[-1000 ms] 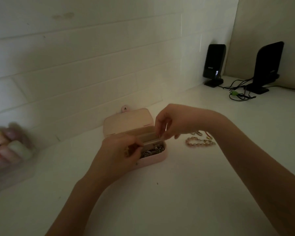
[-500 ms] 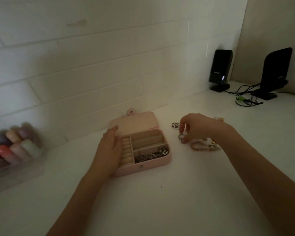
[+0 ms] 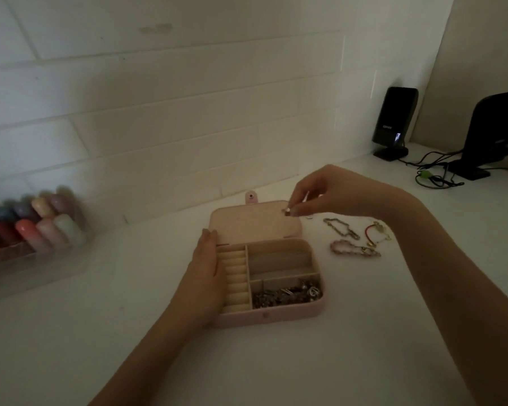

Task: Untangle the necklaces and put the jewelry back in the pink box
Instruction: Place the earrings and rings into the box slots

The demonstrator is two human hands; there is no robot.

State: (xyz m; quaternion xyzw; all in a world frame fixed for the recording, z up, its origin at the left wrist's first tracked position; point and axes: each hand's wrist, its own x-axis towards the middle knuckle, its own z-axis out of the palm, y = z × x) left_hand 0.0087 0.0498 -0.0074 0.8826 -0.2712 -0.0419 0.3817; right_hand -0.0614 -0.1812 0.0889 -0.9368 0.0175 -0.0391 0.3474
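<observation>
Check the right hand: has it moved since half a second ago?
Yes. The right hand has lifted off the table beside the bracelets and swung left, now pinching a small ring over the box lid.

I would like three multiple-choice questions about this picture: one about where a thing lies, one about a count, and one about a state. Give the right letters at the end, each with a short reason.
1. Where in the pink box does the pile of silver jewelry lie?
A. in the near right compartment
B. in the ring rolls on the left
C. on the open lid

2. How many black speakers stand by the far wall?
A. one
B. two
C. four

3. What does the right hand do?
A. lies flat on the table
B. pinches a small piece above the lid
C. presses the box shut

Answers:
1 A, the pile fills the compartment nearest the front edge, on the right.
2 B, one speaker stands in the corner and a second to its right.
3 B, its fingertips hold a small metal piece over the lid, while the left hand rests against the box's left side.
</observation>
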